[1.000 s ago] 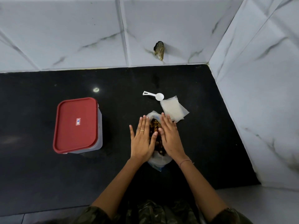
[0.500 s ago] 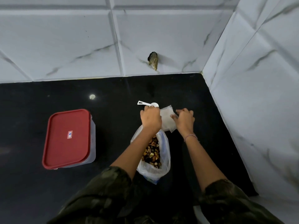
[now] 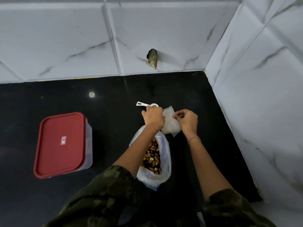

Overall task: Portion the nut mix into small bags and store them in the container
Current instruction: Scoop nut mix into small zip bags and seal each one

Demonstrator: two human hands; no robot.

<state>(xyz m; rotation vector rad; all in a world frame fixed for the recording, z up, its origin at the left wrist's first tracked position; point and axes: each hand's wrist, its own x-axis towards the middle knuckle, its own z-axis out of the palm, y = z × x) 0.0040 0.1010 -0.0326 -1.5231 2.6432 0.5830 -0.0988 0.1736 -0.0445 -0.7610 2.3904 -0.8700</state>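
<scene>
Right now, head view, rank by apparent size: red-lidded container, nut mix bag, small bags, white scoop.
1. red-lidded container
2. nut mix bag (partly hidden)
3. small bags (partly hidden)
4. white scoop

The black stone-look worktop (image 3: pixel 49 99) is polished and glossy, and mirrors a spot of light. The white marble-veined wall tiles (image 3: pixel 57 38) are smooth with a soft sheen. A broken hole in one tile (image 3: pixel 152 58) has a rough edge. The rectangular red plastic lid (image 3: pixel 60 145) is smooth and semi-matt, and sits on a cloudy translucent plastic container (image 3: pixel 88 145). The white plastic scoop (image 3: pixel 142 104) looks smooth. The small frosted translucent plastic bags (image 3: pixel 170 126) are matt. The large thin clear plastic bag (image 3: pixel 166 154) is crinkled and shiny around the glossy brown nut mix (image 3: pixel 152 156). The camouflage sleeves (image 3: pixel 106 194) are matt woven cloth.
</scene>
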